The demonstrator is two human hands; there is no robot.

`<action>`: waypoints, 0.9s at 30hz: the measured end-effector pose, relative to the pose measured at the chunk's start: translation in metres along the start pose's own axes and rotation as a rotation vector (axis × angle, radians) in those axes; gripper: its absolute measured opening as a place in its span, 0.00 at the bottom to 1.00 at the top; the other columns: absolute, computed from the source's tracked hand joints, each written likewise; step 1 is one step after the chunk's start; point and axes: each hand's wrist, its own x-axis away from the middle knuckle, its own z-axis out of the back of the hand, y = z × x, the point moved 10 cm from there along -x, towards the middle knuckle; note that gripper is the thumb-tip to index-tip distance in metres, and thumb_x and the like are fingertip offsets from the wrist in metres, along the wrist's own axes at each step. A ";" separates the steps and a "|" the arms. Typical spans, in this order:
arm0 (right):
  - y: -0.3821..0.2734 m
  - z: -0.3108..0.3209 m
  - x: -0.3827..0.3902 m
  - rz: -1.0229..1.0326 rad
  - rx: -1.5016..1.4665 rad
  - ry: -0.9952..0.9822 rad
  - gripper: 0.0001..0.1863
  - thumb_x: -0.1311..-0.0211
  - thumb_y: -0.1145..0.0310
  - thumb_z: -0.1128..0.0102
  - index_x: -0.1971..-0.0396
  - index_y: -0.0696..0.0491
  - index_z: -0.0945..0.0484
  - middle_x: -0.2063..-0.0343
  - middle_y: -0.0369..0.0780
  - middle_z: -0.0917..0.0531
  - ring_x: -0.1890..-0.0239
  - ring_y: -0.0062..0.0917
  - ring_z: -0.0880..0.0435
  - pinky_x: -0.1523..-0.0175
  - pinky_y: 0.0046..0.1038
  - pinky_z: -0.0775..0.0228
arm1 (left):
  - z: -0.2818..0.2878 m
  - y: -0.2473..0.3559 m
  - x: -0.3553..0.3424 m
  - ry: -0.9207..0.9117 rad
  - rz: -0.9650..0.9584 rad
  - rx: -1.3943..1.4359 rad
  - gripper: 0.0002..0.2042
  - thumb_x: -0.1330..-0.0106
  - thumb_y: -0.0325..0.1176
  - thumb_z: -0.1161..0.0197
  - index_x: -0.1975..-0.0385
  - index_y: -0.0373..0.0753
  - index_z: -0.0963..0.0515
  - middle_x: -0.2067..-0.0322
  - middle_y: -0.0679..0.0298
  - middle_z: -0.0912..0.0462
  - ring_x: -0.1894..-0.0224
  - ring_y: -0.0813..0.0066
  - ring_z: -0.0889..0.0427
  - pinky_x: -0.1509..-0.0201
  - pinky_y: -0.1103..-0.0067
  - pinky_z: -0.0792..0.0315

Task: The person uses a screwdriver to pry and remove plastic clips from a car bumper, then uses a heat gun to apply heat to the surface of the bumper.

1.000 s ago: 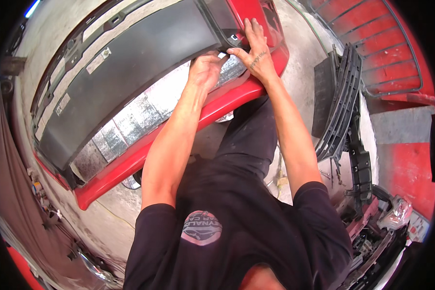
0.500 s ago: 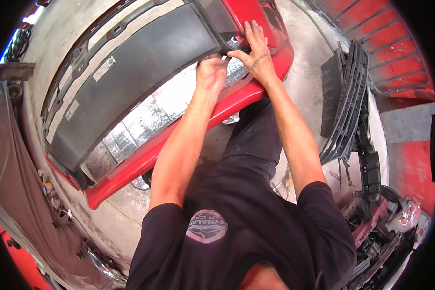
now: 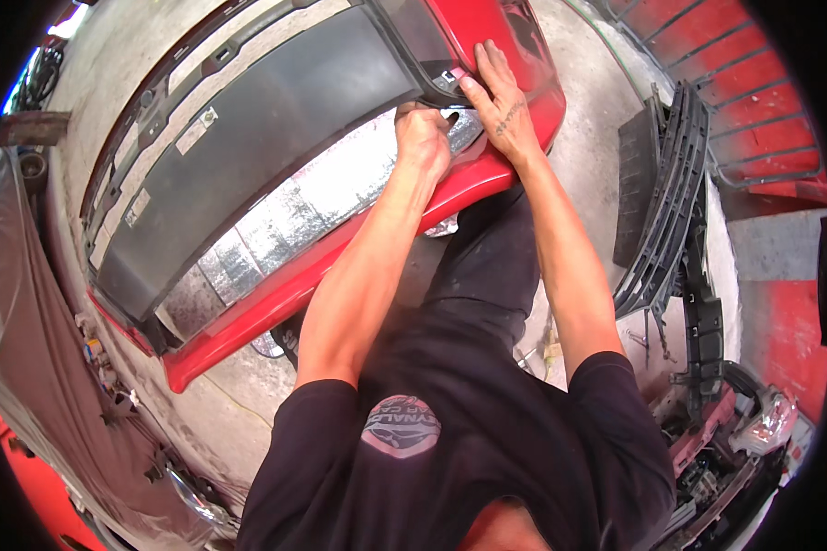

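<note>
A red car bumper [image 3: 340, 241] with a large black plastic panel [image 3: 276, 124] set in it lies across the space before me. Through its long opening a silver foil-like surface [image 3: 299, 207] shows. My left hand [image 3: 423, 140] is closed in a fist under the panel's right end. A short dark tip pokes out beside its fingers; what it belongs to is hidden. Resting on the bumper's right corner, my right hand [image 3: 504, 108] is open, fingers stretched along the red surface and thumb by the black trim.
To the right a black slatted grille [image 3: 666, 197] leans near a red barred panel [image 3: 753, 101]. Car parts, including a clear lamp [image 3: 767, 422], are heaped at lower right. On the left hangs a brown cover sheet [image 3: 37, 303]. The floor [image 3: 579, 55] is concrete.
My left hand has moved slightly right and curled tighter, wrist turned. My right hand has shifted a little right along the bumper corner, its thumb now away from the left hand.
</note>
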 end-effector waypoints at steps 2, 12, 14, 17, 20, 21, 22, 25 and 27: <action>-0.003 0.000 -0.002 0.015 0.057 0.000 0.35 0.29 0.52 0.46 0.29 0.57 0.38 0.26 0.51 0.42 0.22 0.42 0.50 0.22 0.36 0.57 | -0.002 0.001 -0.004 -0.038 -0.033 0.001 0.27 0.56 0.12 0.54 0.54 0.40 0.25 0.51 0.63 0.20 0.42 0.67 0.25 0.39 0.55 0.35; -0.011 -0.006 0.001 0.035 0.096 -0.094 0.54 0.41 0.38 0.39 0.25 0.58 0.50 0.25 0.56 0.53 0.21 0.49 0.59 0.22 0.49 0.68 | -0.011 0.010 0.004 -0.064 -0.032 -0.037 0.21 0.55 0.12 0.53 0.62 0.38 0.23 0.58 0.62 0.19 0.49 0.67 0.21 0.42 0.61 0.29; -0.015 -0.010 0.000 -0.003 0.183 -0.139 0.62 0.48 0.35 0.34 0.25 0.59 0.54 0.25 0.59 0.57 0.22 0.53 0.62 0.23 0.54 0.71 | -0.013 0.012 0.003 -0.073 -0.043 -0.063 0.20 0.54 0.12 0.53 0.63 0.37 0.23 0.60 0.61 0.19 0.52 0.67 0.20 0.45 0.63 0.27; -0.020 -0.009 0.001 -0.033 0.203 -0.145 0.64 0.50 0.37 0.31 0.24 0.56 0.56 0.25 0.59 0.58 0.22 0.52 0.63 0.24 0.58 0.69 | -0.010 0.008 0.003 -0.028 -0.068 0.037 0.17 0.53 0.12 0.52 0.66 0.35 0.20 0.68 0.64 0.18 0.67 0.72 0.20 0.64 0.77 0.29; -0.021 -0.009 0.001 -0.036 0.240 -0.134 0.61 0.49 0.42 0.30 0.24 0.54 0.56 0.24 0.58 0.56 0.21 0.49 0.62 0.24 0.57 0.67 | 0.001 -0.006 -0.006 -0.016 0.000 0.007 0.18 0.54 0.12 0.52 0.67 0.36 0.20 0.68 0.64 0.19 0.67 0.71 0.20 0.63 0.76 0.28; -0.021 -0.012 0.001 -0.017 0.237 -0.136 0.61 0.48 0.44 0.30 0.23 0.54 0.57 0.25 0.58 0.56 0.21 0.49 0.61 0.24 0.57 0.67 | 0.007 -0.008 -0.008 -0.019 -0.005 0.011 0.18 0.54 0.12 0.52 0.67 0.36 0.20 0.68 0.64 0.19 0.67 0.71 0.20 0.63 0.76 0.28; -0.023 -0.012 0.000 0.000 0.233 -0.138 0.60 0.48 0.46 0.30 0.23 0.54 0.57 0.25 0.58 0.56 0.21 0.49 0.61 0.24 0.58 0.67 | 0.006 -0.012 -0.009 -0.056 0.027 0.032 0.16 0.49 0.14 0.50 0.62 0.34 0.21 0.63 0.60 0.19 0.61 0.67 0.20 0.56 0.68 0.25; -0.022 -0.011 0.001 -0.014 0.235 -0.136 0.59 0.48 0.48 0.30 0.24 0.55 0.56 0.25 0.59 0.55 0.21 0.50 0.60 0.24 0.57 0.66 | 0.000 -0.014 -0.006 -0.108 0.065 0.018 0.16 0.45 0.16 0.49 0.56 0.31 0.23 0.58 0.55 0.19 0.55 0.61 0.19 0.49 0.61 0.23; -0.017 -0.005 0.002 -0.017 0.245 -0.125 0.58 0.48 0.49 0.30 0.24 0.55 0.56 0.25 0.59 0.54 0.21 0.50 0.60 0.23 0.55 0.66 | -0.007 -0.017 -0.004 -0.120 0.077 -0.017 0.16 0.44 0.17 0.50 0.55 0.29 0.23 0.57 0.54 0.19 0.54 0.61 0.19 0.47 0.60 0.23</action>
